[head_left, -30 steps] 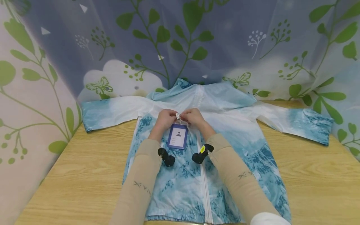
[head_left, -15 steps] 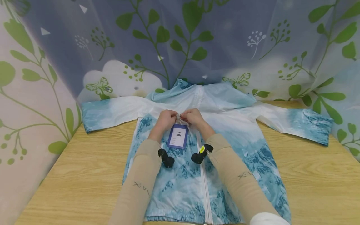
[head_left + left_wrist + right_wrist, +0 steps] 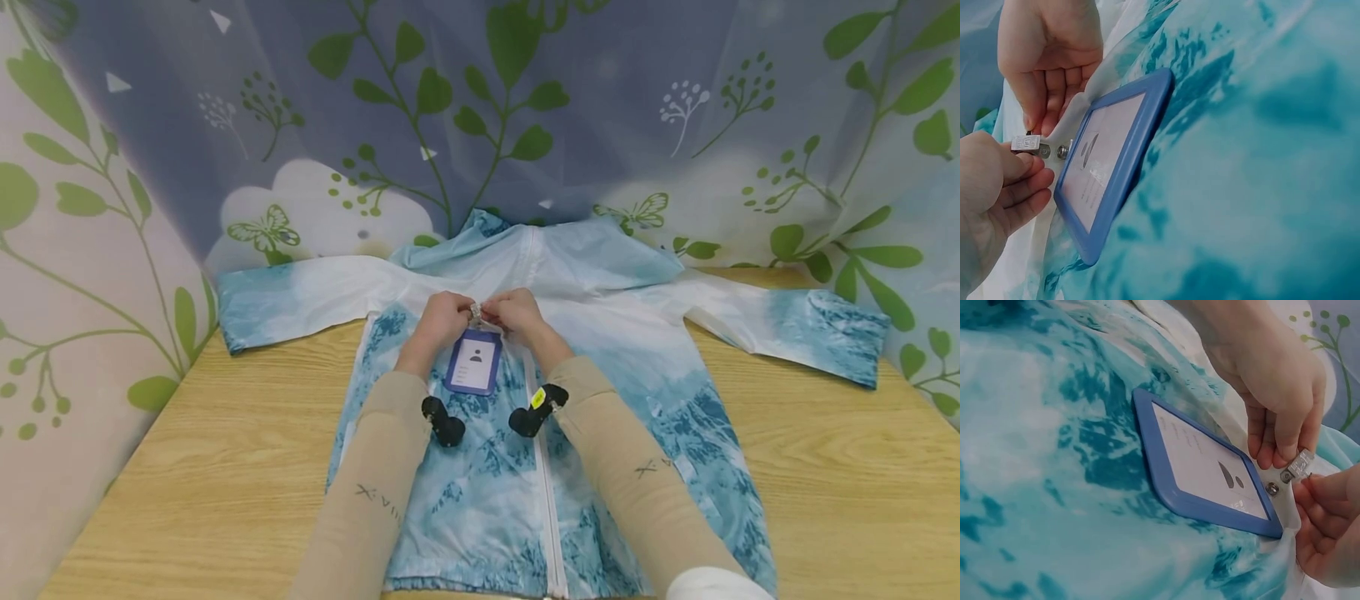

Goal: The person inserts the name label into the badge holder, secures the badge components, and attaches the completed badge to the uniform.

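Note:
A blue-framed ID badge (image 3: 474,363) with a white card lies on the blue-and-white jacket (image 3: 472,500). At its top is a metal badge clip (image 3: 1026,143) with a strap and snap. My left hand (image 3: 444,318) pinches this clip between thumb and fingers. Close beside it, my right hand (image 3: 517,315) pinches a raised fold of the jacket's white fabric, fingertips almost at the clip's end. A small dark bit shows at the right thumb tip in the left wrist view. Whether the clip's mouth bites the fabric is hidden by the fingers.
The jacket is spread on a wooden table (image 3: 210,467), sleeves out to both sides and hood at the far edge. A white zipper (image 3: 550,508) runs down its front. Patterned curtains (image 3: 420,100) stand behind and at both sides.
The clip has turned slightly between the fingers, and the badge has shifted a touch upward. Both hands stay in nearly the same place.

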{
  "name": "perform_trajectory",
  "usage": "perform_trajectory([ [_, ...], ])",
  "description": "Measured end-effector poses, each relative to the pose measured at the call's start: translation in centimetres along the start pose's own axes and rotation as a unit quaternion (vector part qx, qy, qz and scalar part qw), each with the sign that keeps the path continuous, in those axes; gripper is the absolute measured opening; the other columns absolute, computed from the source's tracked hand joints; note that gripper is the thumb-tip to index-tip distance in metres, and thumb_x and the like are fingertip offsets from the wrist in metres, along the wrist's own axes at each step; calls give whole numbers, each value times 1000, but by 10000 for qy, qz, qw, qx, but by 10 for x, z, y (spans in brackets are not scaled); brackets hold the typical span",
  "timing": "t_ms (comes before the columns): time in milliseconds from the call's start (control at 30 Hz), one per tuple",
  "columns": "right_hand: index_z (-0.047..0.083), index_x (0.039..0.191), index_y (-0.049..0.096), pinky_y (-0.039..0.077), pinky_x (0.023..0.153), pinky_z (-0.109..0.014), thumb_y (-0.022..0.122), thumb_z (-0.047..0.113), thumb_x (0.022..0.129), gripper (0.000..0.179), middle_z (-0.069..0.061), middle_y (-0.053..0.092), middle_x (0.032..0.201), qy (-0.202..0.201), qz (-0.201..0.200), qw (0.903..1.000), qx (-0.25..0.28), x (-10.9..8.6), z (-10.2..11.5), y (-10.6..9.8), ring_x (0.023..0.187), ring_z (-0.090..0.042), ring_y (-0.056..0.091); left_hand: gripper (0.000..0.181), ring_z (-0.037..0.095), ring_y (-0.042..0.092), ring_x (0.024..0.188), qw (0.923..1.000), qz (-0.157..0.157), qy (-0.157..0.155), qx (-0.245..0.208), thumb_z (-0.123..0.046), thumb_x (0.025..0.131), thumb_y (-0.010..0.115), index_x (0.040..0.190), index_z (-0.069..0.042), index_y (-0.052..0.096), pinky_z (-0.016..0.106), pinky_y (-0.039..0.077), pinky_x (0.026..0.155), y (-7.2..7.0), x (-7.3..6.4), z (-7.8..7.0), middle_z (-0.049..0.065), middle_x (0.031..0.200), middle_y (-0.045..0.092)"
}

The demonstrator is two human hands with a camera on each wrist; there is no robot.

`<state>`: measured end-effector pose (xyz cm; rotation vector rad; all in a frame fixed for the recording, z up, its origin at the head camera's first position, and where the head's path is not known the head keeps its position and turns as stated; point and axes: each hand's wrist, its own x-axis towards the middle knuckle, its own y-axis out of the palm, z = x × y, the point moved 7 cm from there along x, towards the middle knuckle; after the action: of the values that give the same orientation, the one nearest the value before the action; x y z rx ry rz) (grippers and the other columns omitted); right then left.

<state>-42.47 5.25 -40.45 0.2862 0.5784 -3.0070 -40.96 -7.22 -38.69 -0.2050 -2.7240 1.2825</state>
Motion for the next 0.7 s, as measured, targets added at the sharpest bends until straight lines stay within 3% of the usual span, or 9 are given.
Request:
perform_trajectory([
  [100,1,100,71,41,58,-25,58,15,92,21,-10,67,88,-140,-130,9997,-127,-2,3,-1,73,-17,58,28,21,53,78,10000,-24,-30,23,-8,95,44,106,-8,69,30,40,66,0,0,0,9,95,63],
  [233,1,102,71,47,66,-26,58,15,92,21,-11,68,93,-240,-206,9989,-342,-4,6,-2,82,-20,62,28,21,54,81,10000,-8,-46,81,-7,94,44,105,-8,70,30,41,68,0,2,1,9,99,64],
  [467,3,101,71,43,63,-26,59,19,92,22,-9,67,94,-304,-151,9970,-689,-2,6,-2,82,-19,59,29,21,56,84,9995,80,40,296,-6,93,45,106,-9,71,32,45,71,0,5,1,9,104,66],
  [700,3,101,70,42,64,-28,57,17,93,21,-10,65,99,-407,-21,9974,-595,-1,6,0,86,-19,57,30,22,57,88,9997,30,29,233,-4,91,47,109,-8,70,33,46,75,-2,5,2,10,106,66],
])
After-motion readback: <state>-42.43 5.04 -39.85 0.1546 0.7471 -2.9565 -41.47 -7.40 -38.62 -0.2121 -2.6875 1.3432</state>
